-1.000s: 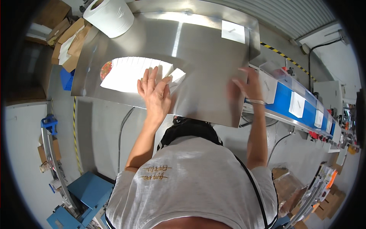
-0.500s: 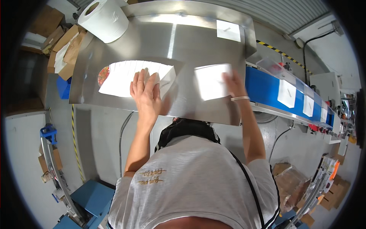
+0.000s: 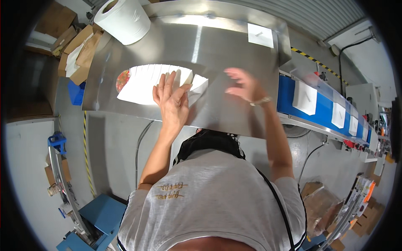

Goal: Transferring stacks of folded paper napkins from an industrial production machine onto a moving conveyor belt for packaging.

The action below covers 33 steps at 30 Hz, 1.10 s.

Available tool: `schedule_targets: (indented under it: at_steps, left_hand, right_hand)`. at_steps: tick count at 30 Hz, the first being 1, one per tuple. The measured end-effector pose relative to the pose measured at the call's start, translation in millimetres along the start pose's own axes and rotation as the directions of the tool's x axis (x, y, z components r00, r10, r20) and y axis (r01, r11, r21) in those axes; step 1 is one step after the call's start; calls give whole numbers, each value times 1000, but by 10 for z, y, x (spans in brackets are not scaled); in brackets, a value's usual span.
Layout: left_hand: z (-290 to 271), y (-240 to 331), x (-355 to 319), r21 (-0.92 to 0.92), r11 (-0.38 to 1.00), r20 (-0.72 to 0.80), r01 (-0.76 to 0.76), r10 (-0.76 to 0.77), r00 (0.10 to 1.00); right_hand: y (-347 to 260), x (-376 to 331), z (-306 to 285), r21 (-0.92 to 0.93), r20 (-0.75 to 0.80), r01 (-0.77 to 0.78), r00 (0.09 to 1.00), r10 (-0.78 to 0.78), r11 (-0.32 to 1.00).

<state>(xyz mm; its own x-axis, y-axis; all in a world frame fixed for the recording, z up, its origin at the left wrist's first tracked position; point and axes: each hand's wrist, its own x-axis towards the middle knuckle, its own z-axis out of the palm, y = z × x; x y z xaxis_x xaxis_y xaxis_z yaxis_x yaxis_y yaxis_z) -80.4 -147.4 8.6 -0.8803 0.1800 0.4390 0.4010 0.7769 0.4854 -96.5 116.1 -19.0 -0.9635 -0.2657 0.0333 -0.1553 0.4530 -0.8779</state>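
Observation:
A row of white flat packets (image 3: 144, 85) leans together on the steel table, with a round red patterned thing (image 3: 122, 81) at its left end. My left hand (image 3: 172, 98) rests on the right part of this row, fingers stretched out and thumb apart. Beside that thumb, a white packet (image 3: 200, 85) tilts at the row's right end. Over the bare steel to the right hovers my right hand (image 3: 245, 85); it is smeared by motion, but its fingers show apart with nothing between them.
At the table's right stands a blue conveyor belt (image 3: 286, 94) carrying several white packets (image 3: 304, 98) under a clear cover. A white roll (image 3: 123, 23) stands at the back left corner. One white sheet (image 3: 260, 36) lies at the back right. Cardboard boxes (image 3: 79, 58) sit left of the table (image 3: 176, 42).
The white packet by my right hand now stands at the row's right end, and that hand has let go of it. On the belt, the nearest packet has come closer to the table.

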Motion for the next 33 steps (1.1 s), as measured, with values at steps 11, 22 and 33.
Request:
schedule_targets:
  at_steps: [11,22,33]
  left_hand:
    - [-78,-175,73,114,994,7,2,-2,1000]
    - [-52,-217,40,18,1000,-54,-3,4,999]
    - [-152,-106,94,5,1000,105,-27,26,994]
  right_hand:
    - [616,-38,259,-42,-249,-110,964,96,993]
    - [1018,-1082,-1016,-502,-864,-822,488,-122,268]
    - [-102,621,594,54,170,102,979,-110,993]
